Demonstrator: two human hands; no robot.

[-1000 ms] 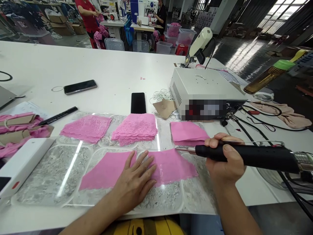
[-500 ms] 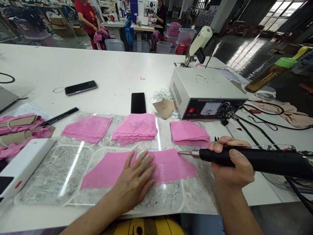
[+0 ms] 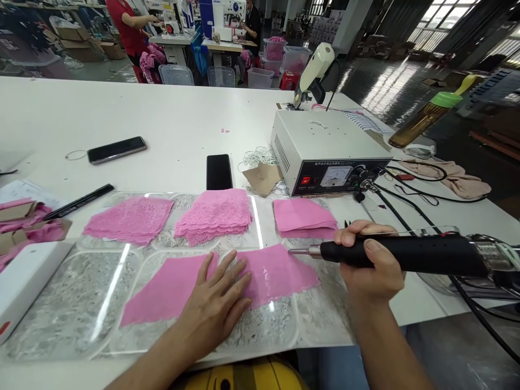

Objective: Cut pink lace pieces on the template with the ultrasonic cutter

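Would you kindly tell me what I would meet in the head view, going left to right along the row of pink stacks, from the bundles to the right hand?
Pink bundles → left lace stack → middle lace stack → plain pink stack → right hand.

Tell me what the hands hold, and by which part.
The right hand grips a black tool just behind its metal tip; the left hand holds nothing, lying on pink fabric.
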